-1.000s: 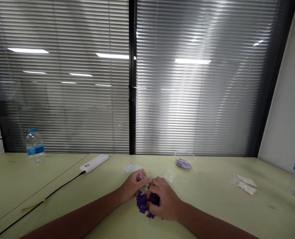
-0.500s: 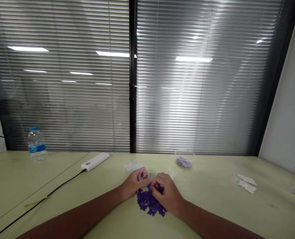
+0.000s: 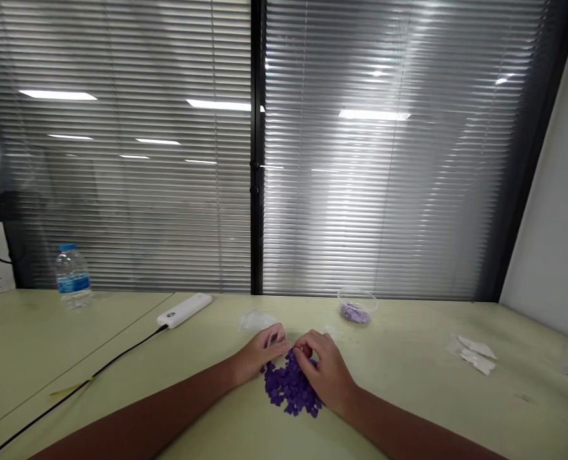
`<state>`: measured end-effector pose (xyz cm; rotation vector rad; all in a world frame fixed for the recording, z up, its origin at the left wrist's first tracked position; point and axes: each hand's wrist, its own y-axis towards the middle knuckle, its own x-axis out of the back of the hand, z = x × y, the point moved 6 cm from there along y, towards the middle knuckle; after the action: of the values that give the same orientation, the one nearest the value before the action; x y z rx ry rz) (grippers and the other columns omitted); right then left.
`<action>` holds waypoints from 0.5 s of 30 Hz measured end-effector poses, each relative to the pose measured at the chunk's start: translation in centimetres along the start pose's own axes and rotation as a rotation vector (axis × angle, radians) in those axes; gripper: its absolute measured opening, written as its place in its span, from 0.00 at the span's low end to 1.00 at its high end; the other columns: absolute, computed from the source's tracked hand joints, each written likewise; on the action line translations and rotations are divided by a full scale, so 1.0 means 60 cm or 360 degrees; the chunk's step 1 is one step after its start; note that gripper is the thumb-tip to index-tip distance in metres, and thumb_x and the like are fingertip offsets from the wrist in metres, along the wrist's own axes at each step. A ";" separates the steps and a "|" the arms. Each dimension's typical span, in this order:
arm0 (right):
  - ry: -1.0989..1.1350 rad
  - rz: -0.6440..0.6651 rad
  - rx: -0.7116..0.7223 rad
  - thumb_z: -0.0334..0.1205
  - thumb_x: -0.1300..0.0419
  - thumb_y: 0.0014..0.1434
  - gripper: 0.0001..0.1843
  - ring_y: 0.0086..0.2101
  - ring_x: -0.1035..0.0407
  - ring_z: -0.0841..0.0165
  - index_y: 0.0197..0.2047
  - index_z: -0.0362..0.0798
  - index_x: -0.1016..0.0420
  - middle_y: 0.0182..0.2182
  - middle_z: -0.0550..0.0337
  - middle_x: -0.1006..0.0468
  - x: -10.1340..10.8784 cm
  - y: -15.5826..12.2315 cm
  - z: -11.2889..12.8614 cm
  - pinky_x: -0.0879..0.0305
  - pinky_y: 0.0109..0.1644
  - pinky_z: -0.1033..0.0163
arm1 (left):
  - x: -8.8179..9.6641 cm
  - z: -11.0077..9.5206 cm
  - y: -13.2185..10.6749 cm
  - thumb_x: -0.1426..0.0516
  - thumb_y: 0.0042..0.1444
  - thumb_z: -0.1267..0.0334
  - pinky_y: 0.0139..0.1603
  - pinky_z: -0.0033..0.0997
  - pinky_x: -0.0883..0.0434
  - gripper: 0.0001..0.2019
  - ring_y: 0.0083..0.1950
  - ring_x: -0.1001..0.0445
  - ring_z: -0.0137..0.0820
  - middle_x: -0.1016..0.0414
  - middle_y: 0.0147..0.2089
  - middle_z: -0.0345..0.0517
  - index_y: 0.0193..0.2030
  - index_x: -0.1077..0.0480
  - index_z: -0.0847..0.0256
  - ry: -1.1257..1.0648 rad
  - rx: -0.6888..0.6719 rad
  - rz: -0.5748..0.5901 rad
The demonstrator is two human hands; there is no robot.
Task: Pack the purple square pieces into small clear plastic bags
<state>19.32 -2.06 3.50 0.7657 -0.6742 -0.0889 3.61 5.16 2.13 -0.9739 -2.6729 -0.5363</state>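
A loose pile of small purple square pieces lies on the table between my hands. My left hand is closed at the pile's upper left, gripping what looks like a small clear plastic bag with a pale rim; fingers hide most of it. Over the pile's upper right, my right hand is pinched, its fingertips close to those of the left. Whatever sits in that pinch is too small to make out.
Behind my hands lie a clear plastic bag and a clear round tub with lilac pieces. Leftward are a white power bank on a black cable and a water bottle. White packets rest at right.
My right hand's fingers have shifted slightly and its fingertips sit a little higher, near the left thumb. The left hand keeps its hold almost unmoved. The view has shifted slightly.
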 end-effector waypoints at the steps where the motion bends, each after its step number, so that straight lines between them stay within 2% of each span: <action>1: 0.0009 -0.0007 -0.0006 0.35 0.42 0.70 0.09 0.33 0.31 0.66 0.35 0.50 0.26 0.29 0.65 0.27 0.001 0.000 -0.001 0.42 0.44 0.59 | 0.000 0.000 0.000 0.38 0.61 0.35 0.35 0.28 0.45 0.28 0.33 0.47 0.29 0.47 0.32 0.33 0.32 0.42 0.57 0.0026 -0.0001 -0.0004; 4: 0.0048 -0.0044 -0.0001 0.36 0.42 0.71 0.09 0.33 0.30 0.66 0.37 0.51 0.26 0.31 0.64 0.26 0.005 -0.002 -0.001 0.41 0.44 0.59 | -0.005 -0.003 -0.001 0.38 0.62 0.37 0.34 0.29 0.47 0.28 0.33 0.48 0.29 0.48 0.30 0.33 0.31 0.42 0.58 0.0132 -0.0014 0.0034; 9: 0.0088 -0.0066 0.0125 0.36 0.43 0.73 0.09 0.36 0.29 0.65 0.40 0.52 0.24 0.33 0.63 0.24 0.012 -0.003 0.011 0.40 0.46 0.58 | -0.017 -0.008 -0.010 0.32 0.58 0.42 0.32 0.28 0.46 0.26 0.32 0.46 0.28 0.44 0.30 0.32 0.31 0.40 0.58 0.0261 -0.0001 0.0182; 15: 0.0018 -0.0030 0.0326 0.38 0.40 0.74 0.08 0.38 0.28 0.65 0.46 0.55 0.19 0.35 0.62 0.23 0.006 -0.007 0.017 0.41 0.46 0.57 | -0.020 -0.009 -0.016 0.32 0.57 0.46 0.33 0.28 0.43 0.22 0.32 0.40 0.28 0.38 0.31 0.34 0.33 0.34 0.60 0.0419 0.0027 0.0201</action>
<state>19.05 -3.11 3.96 0.9686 -0.6722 -0.0327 3.92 3.57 1.95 -0.9844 -2.3637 -0.5708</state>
